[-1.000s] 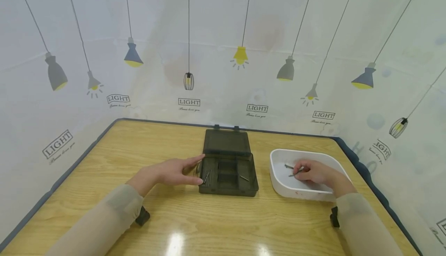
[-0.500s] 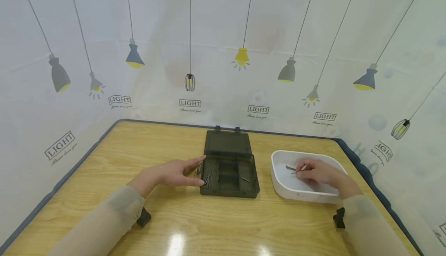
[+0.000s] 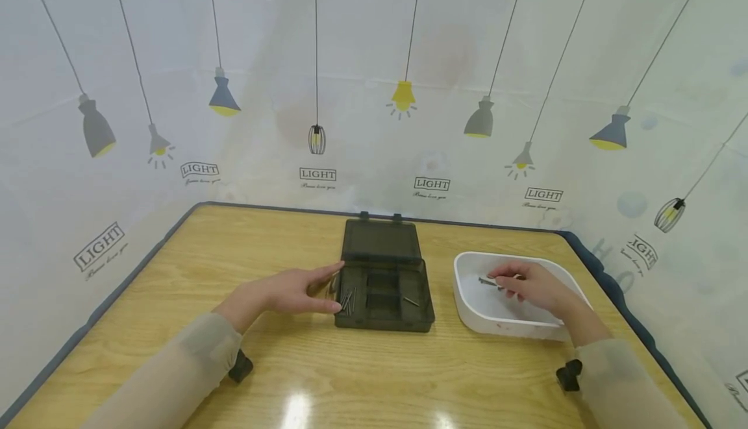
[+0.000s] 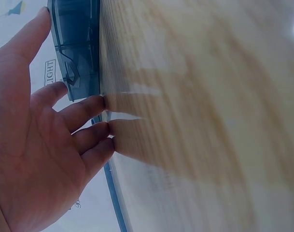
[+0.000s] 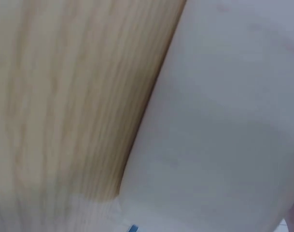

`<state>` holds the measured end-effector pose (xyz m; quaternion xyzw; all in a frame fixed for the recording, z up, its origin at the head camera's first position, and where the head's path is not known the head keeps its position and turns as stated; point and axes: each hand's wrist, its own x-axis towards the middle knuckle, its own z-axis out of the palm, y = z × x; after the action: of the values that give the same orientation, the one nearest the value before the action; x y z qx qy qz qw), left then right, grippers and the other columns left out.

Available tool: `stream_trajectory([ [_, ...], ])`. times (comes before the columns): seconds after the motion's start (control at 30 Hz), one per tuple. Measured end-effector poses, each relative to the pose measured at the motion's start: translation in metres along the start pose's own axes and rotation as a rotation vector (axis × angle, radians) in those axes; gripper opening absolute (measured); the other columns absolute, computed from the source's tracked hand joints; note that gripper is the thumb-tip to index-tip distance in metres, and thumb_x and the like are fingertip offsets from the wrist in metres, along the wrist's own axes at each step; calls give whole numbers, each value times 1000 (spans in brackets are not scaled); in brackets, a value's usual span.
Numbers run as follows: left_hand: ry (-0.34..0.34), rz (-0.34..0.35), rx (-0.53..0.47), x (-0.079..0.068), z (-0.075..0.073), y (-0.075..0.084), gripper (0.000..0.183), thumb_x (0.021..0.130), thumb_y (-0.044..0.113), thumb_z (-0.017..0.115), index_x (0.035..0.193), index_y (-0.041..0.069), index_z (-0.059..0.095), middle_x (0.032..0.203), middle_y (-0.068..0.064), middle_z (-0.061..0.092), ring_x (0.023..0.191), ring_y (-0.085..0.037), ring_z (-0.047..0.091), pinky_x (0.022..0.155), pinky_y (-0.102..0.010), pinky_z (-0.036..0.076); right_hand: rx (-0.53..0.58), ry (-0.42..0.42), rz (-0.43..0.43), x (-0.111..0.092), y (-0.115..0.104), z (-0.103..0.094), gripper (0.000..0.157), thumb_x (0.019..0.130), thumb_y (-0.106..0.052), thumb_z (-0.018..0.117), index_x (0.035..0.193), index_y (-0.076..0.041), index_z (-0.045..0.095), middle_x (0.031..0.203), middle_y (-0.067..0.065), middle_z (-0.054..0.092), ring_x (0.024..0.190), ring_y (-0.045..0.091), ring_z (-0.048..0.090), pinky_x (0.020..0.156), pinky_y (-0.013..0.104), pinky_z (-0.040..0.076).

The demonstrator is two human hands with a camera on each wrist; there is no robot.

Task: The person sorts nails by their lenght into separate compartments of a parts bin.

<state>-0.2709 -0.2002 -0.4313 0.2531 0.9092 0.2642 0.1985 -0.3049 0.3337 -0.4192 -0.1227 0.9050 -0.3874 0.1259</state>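
Note:
My left hand [image 3: 292,291] rests with fingers spread at the left side of a dark translucent compartment box [image 3: 382,291], whose lid [image 3: 381,239] lies back. In the left wrist view, the hand [image 4: 50,145] has its thumb and forefinger near the box [image 4: 81,46]. Several thin screws [image 3: 348,300] lie in the left compartment and one screw [image 3: 411,300] in the right. My right hand [image 3: 528,286] reaches into a white tray [image 3: 497,326], fingertips beside dark screws [image 3: 486,281]. Whether it pinches one is too small to tell.
The wooden table [image 3: 350,377] carries the box and the tray, with a gap between them. A lamp-printed curtain [image 3: 362,111] stands behind the table. In the right wrist view, the tray's outer wall [image 5: 209,121] fills the right side.
The right hand has shifted a little within the tray, and its fingers are less tightly bunched over the screws. The left hand and the box stay in place.

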Motion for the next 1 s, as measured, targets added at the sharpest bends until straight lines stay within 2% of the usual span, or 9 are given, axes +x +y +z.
stream_trajectory([
  [0.27, -1, 0, 4, -1, 0, 1, 102, 100, 75, 64, 178, 35, 12, 181, -7, 31, 164, -37, 38, 134, -59, 33, 49, 36, -42, -4, -17, 16, 30, 116, -18, 58, 136, 4, 61, 118, 20, 71, 84, 18, 64, 67, 28, 55],
  [0.47, 1, -3, 5, -1, 0, 1, 102, 100, 76, 64, 178, 36, 12, 181, -6, 31, 163, -38, 40, 133, -59, 33, 56, 69, -73, -5, -32, 21, 38, 118, -21, 54, 148, 1, 58, 125, 22, 72, 87, 20, 65, 69, 27, 56],
  [0.53, 1, -2, 5, -1, 0, 1, 103, 100, 76, 64, 178, 35, 12, 181, -6, 31, 162, -38, 41, 133, -59, 34, 59, 84, -89, -5, -37, 22, 38, 118, -22, 54, 149, 0, 59, 127, 24, 71, 87, 19, 65, 68, 27, 57],
  [0.63, 1, -3, 3, -1, -1, 1, 103, 99, 76, 64, 178, 35, 12, 181, -6, 31, 163, -37, 40, 133, -59, 33, 78, 107, -123, -5, -44, 24, 35, 117, -22, 57, 142, 2, 62, 128, 26, 70, 85, 18, 67, 67, 28, 58],
  [0.83, 4, -3, 11, 0, 0, 1, 103, 99, 76, 64, 178, 35, 13, 181, -7, 32, 162, -37, 41, 133, -59, 34, 112, 138, -152, -4, -62, 32, 31, 113, -26, 66, 128, 1, 66, 116, 22, 70, 84, 19, 70, 65, 29, 60],
  [1.0, 3, 1, 16, 0, 0, 0, 103, 100, 76, 64, 178, 34, 13, 180, -7, 33, 162, -37, 42, 133, -59, 34, 117, 147, -173, -1, -77, 41, 29, 111, -26, 69, 128, -2, 67, 113, 20, 71, 81, 20, 70, 63, 29, 58],
])
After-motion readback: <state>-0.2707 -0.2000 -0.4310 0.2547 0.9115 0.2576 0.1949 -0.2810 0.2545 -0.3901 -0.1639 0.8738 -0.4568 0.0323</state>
